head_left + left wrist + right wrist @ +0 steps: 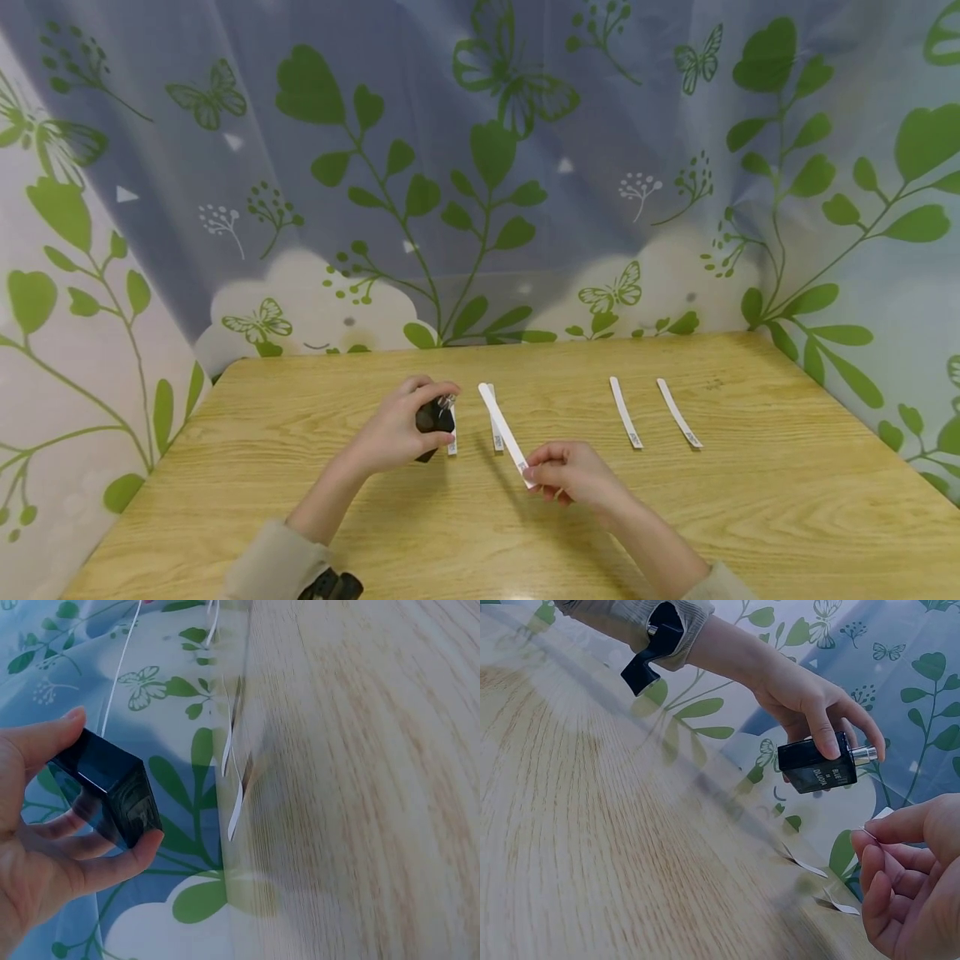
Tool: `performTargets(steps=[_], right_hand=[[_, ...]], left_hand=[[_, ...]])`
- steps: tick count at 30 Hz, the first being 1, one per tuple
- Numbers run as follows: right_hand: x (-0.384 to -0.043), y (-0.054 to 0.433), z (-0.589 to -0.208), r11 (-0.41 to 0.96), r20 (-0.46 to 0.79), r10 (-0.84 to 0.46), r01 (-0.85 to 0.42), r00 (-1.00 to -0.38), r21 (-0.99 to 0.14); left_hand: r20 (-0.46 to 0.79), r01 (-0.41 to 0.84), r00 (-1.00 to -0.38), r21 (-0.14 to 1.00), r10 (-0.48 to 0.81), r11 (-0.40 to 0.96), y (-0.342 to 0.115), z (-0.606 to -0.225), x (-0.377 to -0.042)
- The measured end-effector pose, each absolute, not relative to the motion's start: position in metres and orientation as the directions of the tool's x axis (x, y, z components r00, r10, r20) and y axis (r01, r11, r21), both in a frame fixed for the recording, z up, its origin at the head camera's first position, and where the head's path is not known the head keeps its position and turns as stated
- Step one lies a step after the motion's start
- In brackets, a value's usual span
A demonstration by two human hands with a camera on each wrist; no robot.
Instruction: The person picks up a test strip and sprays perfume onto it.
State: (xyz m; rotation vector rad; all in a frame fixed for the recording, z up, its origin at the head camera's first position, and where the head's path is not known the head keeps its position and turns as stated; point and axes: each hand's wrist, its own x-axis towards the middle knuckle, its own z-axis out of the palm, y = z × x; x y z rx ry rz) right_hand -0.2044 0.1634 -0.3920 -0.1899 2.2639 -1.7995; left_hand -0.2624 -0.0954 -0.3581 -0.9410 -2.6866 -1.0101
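The left hand point(399, 423) grasps a dark bottle point(433, 418), thumb on one side and fingers on the other, with the forefinger at the silver sprayer point(864, 755). That grip appears chosen to keep the sprayer within the forefinger's reach. The bottle is held tilted, raised off the worktop point(660, 525), its sprayer end directed towards the right hand point(576, 477).

The right hand pinches a white paper strip point(502, 432) between thumb and fingers, at the printed end nearest the person. Holding it there probably leaves the long plain part uncovered. This strip is also raised; in the head view it crosses over a strip lying below point(497, 440).

A further strip point(452, 447) lies partly hidden behind the bottle. To the right, well apart from these, two strips point(625, 412) point(678, 412) rest side by side, bowed, their printed ends towards the person. The spacing and common direction suggest they were set out so each can be picked up singly. Lettering on the strips is too small to read.
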Motion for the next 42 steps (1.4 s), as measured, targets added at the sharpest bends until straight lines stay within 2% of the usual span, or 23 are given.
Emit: performTargets(steps=[14,32,42], right_hand=[[-0.204,0.161,-0.397,0.230,-0.110,-0.265,0.048,-0.958,-0.972],[-0.205,0.161,-0.398,0.221,-0.114,-0.269,0.054,-0.956,-0.974],[-0.204,0.161,-0.396,0.216,-0.110,-0.267,0.051,-0.957,-0.975]], left_hand=[[0.329,0.614,-0.784,0.537,0.526,0.578,-0.094,-0.357,-0.261],[0.271,0.546,-0.824,0.616,0.498,0.568,-0.097,-0.349,-0.262],[0.283,0.539,-0.835,0.593,0.472,0.598,-0.100,-0.348,-0.263]])
